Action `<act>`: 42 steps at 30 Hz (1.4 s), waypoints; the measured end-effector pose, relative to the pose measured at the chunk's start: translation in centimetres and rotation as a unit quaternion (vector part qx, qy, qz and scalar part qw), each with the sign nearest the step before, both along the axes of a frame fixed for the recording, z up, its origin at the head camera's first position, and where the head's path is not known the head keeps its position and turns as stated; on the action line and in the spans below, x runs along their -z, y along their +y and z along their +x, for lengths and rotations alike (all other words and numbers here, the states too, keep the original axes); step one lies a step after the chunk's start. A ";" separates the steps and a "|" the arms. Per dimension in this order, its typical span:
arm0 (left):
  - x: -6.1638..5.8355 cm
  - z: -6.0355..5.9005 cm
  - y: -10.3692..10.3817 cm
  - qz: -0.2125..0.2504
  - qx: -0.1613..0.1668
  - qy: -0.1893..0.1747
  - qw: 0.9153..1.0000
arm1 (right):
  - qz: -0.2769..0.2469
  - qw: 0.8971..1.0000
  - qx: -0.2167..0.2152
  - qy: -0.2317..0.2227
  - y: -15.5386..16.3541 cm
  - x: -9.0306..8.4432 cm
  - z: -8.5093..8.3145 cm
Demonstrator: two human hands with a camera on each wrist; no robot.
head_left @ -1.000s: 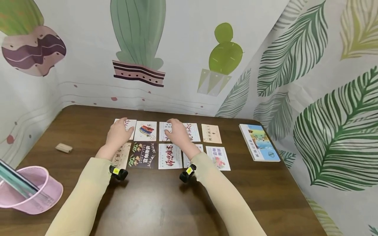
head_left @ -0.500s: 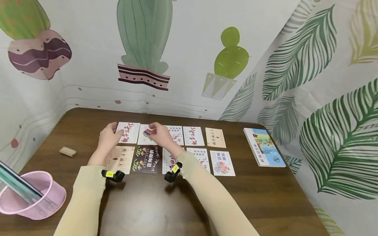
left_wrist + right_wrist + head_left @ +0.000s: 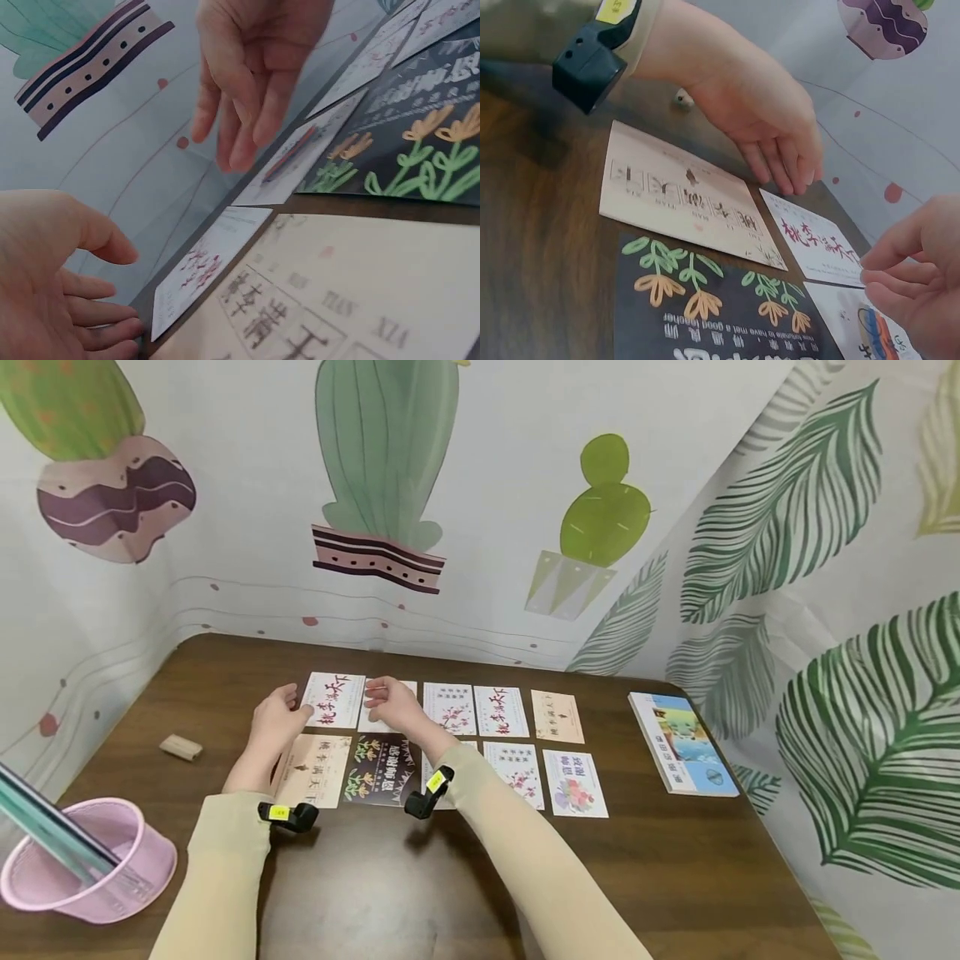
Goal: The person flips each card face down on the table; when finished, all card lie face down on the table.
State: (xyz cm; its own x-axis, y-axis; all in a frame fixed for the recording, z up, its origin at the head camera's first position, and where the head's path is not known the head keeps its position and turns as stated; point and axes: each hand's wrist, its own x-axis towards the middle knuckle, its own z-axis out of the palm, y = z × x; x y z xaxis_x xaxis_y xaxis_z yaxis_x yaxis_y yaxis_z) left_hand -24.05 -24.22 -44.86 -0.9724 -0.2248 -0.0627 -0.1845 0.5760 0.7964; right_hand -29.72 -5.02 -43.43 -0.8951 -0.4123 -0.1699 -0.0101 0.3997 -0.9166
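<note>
1. Left hand (image 3: 276, 723) has its fingers loose and a bit spread, holding nothing, with the tips at the left edge of the red-script card (image 3: 334, 700).
2. Right hand (image 3: 390, 702) hovers over the next card (image 3: 372, 720) in the back row, fingers bent with thumb close to them; can't tell if it actually pinches it.
3. In front lie a beige card (image 3: 313, 769) and a black flower card (image 3: 382, 770), with more cards running right.
4. Further out: a book (image 3: 682, 743) at the right, a pink basket (image 3: 86, 860) near left, a small wooden block (image 3: 181, 747).
</note>
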 end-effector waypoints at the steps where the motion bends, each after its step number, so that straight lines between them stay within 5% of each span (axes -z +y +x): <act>1: 0.0 0.0 0.0 0.001 0.003 -0.003 1.000 | -0.007 1.000 0.001 -0.011 -0.1 0.0 0.0; 12: 0.0 0.2 0.0 0.011 0.027 -0.020 0.999 | -0.031 0.997 -0.002 -0.068 -0.8 0.5 0.1; 33: -0.3 -0.3 -0.1 0.034 0.027 -0.033 0.999 | -0.055 0.996 0.025 -0.066 -1.5 0.4 -0.4; 42: 0.1 -0.2 -0.4 0.037 0.030 -0.032 0.998 | -0.139 0.984 0.078 -0.081 -2.4 1.0 -0.3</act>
State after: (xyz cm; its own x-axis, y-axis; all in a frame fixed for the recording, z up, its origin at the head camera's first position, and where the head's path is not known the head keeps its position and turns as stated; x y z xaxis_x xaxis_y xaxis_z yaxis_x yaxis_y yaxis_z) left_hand -24.21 -24.66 -44.91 -0.9776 -0.1584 -0.1384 -0.2024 0.5282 0.8246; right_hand -30.05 -7.46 -44.44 -0.9216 -0.3219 -0.2166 0.1877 0.1186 -0.9750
